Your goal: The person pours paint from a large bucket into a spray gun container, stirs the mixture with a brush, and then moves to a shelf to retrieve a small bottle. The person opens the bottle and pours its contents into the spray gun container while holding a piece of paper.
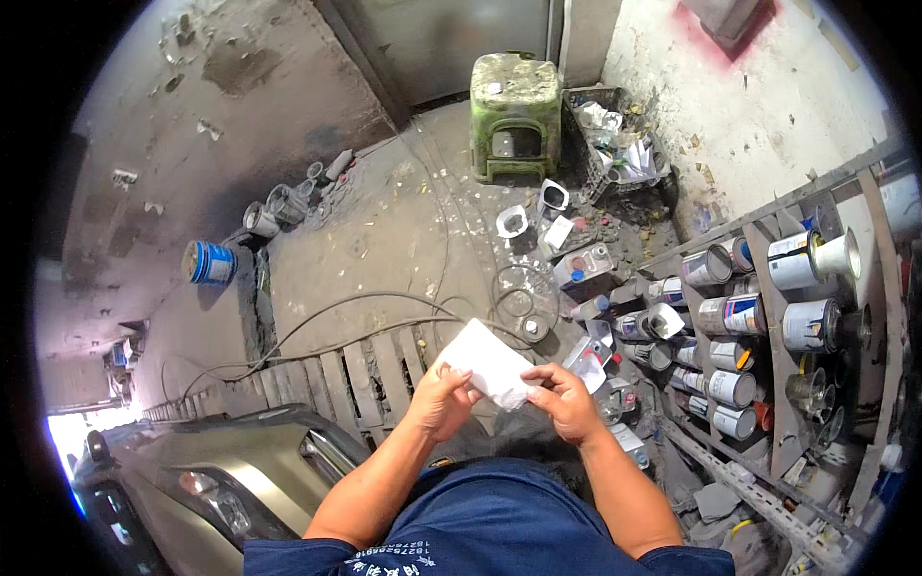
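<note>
- Soft, even daylight fills the scene; shadows beyond the fingers are faint and diffuse.
- Far left of the fingers and lower, a bright opening is blown out to white.
- The white sheet at the fingertips is near overexposure.
- Fisheye bending curves the shelf rails right of the fingers; black vignette rings the frame.
- Focus softens toward the rim.

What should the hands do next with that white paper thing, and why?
Probably pull the white sheet open a little more. Both the left hand and right hand pinch its near edge, and it looks folded, not yet spread.
</note>
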The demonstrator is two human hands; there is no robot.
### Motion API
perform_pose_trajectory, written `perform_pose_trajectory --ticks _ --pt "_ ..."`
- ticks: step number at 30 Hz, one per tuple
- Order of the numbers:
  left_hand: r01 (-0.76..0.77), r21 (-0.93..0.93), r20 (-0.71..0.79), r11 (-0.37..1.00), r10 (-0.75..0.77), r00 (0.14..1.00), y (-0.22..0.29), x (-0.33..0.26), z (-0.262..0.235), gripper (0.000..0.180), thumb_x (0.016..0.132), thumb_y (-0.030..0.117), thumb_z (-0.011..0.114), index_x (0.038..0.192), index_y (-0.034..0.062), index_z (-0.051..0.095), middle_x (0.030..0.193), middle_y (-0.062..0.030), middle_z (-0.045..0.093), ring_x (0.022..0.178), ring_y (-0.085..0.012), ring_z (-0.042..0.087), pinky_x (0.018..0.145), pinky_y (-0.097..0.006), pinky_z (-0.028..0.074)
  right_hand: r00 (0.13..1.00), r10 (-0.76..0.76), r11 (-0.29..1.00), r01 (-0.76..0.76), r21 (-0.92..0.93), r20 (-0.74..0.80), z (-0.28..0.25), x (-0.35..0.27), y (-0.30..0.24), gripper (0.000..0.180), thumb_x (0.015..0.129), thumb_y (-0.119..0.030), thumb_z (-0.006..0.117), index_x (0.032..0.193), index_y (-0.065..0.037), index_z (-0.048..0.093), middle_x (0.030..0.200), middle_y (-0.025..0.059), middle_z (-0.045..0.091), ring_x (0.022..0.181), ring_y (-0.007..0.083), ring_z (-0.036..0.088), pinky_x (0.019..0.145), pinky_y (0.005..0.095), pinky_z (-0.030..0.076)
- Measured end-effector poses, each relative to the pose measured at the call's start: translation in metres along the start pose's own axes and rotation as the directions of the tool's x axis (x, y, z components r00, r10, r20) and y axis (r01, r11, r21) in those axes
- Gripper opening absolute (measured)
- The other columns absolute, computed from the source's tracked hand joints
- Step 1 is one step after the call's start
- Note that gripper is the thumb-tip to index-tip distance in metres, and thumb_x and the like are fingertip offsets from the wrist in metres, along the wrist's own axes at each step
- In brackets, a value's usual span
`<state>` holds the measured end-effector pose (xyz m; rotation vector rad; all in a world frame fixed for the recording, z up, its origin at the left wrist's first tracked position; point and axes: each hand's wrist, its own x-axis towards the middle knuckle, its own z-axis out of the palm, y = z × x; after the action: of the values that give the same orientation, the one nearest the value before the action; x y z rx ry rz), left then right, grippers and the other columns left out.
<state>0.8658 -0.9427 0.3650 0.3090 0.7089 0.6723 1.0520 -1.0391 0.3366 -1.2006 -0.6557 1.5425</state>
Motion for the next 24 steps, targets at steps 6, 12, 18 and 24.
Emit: perform_pose_trajectory --ticks 6,12,18,24 --pt "0.217 0.293 -0.154 0.931 -0.178 0.972 0.006 0.047 0.019 0.028 0.085 0.018 0.064 0.11 0.0061 0.057 0.099 -0.0046 0.063 0.094 -0.0201 0.061 0.082 -0.035 0.048 0.997 -0.075 0.977 0.076 0.201 -0.016 -0.023 0.021 -0.021 0.034 0.085 -0.014 0.063 0.115 0.0 0.052 0.108 0.0073 0.057 0.099 0.0142 0.054 0.09 0.0304 0.042" --pt "0.182 0.864 -0.036 0.47 -0.304 0.952 0.034 0.092 0.046 0.027 0.091 0.013 0.055 0.111 -0.0034 0.059 0.098 -0.005 0.063 0.088 -0.0112 0.057 0.077 -0.027 0.047 0.998 0.017 0.993 -0.01 0.122 -0.057 -0.028 0.054 -0.031 0.025 0.087 -0.012 0.062 0.105 0.002 0.053 0.095 0.0048 0.059 0.087 0.0108 0.056 0.078 0.0258 0.047" --pt "0.137 0.943 0.013 0.305 -0.445 0.895 0.057 0.154 0.066 0.026 0.091 0.013 0.054 0.111 -0.0032 0.059 0.097 -0.0044 0.064 0.087 -0.0102 0.057 0.077 -0.027 0.047 0.962 0.129 0.982 -0.091 0.163 -0.24 -0.041 0.093 -0.031 0.013 0.088 -0.01 0.06 0.094 0.001 0.056 0.085 0.0042 0.06 0.077 0.0102 0.057 0.069 0.0254 0.048" --pt "0.2 0.973 -0.093 0.112 -0.603 0.793 0.082 0.256 0.056 0.022 0.092 0.019 0.055 0.104 0.0012 0.062 0.075 -0.0013 0.062 0.054 -0.0071 0.052 0.047 -0.023 0.043 0.895 0.165 0.944 -0.022 0.33 -0.414 -0.055 0.155 -0.025 0.018 0.088 -0.011 0.059 0.101 0.001 0.057 0.087 0.003 0.061 0.077 0.0087 0.057 0.068 0.023 0.047"
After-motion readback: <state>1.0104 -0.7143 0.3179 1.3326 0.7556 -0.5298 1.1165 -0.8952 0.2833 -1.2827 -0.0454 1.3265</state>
